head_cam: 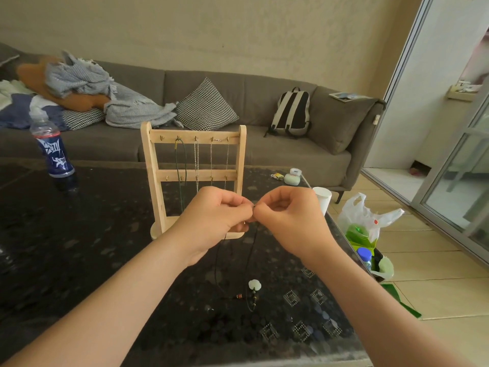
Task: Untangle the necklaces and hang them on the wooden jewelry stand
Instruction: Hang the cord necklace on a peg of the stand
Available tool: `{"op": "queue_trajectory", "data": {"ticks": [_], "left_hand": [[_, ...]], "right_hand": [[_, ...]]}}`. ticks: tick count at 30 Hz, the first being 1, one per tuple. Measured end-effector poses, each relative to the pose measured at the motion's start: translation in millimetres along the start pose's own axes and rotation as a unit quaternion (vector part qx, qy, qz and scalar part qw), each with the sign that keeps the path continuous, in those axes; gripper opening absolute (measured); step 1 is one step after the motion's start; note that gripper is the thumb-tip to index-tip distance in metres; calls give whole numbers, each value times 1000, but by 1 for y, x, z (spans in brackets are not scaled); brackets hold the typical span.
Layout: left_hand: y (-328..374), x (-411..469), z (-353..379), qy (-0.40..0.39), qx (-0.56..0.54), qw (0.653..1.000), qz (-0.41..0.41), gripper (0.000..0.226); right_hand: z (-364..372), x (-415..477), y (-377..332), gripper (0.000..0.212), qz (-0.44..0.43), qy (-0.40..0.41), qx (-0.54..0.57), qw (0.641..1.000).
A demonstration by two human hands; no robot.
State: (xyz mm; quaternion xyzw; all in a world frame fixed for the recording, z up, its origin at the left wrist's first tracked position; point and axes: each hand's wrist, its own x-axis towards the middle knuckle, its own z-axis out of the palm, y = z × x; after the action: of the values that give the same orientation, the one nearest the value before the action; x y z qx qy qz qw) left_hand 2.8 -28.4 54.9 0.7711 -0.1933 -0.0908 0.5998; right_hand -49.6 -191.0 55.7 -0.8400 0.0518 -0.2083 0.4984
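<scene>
A wooden jewelry stand (152,165) stands upright on the dark table (79,247). From its top hooks hang a green cord necklace (181,165) and three thin chain necklaces (196,160). In front of the stand, my left hand (214,218) and my right hand (288,218) meet fingertip to fingertip. Both pinch the ends of a black cord necklace (250,258). Its cord hangs down in a loop to a pale round pendant (254,285) and small beads lying on the table.
A plastic bottle (51,152) with a blue label stands at the table's far left. Small items (292,177) and a white cup (322,200) sit near the right edge. Beside the table lies a white bag (367,218). A grey sofa (264,154) runs behind.
</scene>
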Motion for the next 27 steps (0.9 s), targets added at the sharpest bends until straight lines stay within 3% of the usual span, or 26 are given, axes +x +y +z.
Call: {"op": "queue_trajectory", "data": {"ticks": [3, 7, 12, 17, 22, 27], "left_hand": [[2, 0, 3, 21, -38, 999, -14, 15], [3, -1, -1, 1, -24, 1000, -7, 11], [2, 1, -3, 8, -98, 995, -24, 12], [2, 1, -1, 14, -117, 993, -28, 12], [3, -1, 0, 38, -65, 997, 4, 9], [1, 0, -2, 55, 10, 998, 41, 8]], "right_hand": [[-3, 1, -4, 7, -20, 32, -4, 999], [-6, 1, -3, 13, -57, 18, -34, 998], [-9, -2, -2, 8, 4, 6, 98, 995], [-2, -6, -4, 10, 40, -41, 138, 989], [-5, -7, -7, 21, 39, -46, 140, 988], [-5, -7, -6, 20, 21, -40, 102, 994]]}}
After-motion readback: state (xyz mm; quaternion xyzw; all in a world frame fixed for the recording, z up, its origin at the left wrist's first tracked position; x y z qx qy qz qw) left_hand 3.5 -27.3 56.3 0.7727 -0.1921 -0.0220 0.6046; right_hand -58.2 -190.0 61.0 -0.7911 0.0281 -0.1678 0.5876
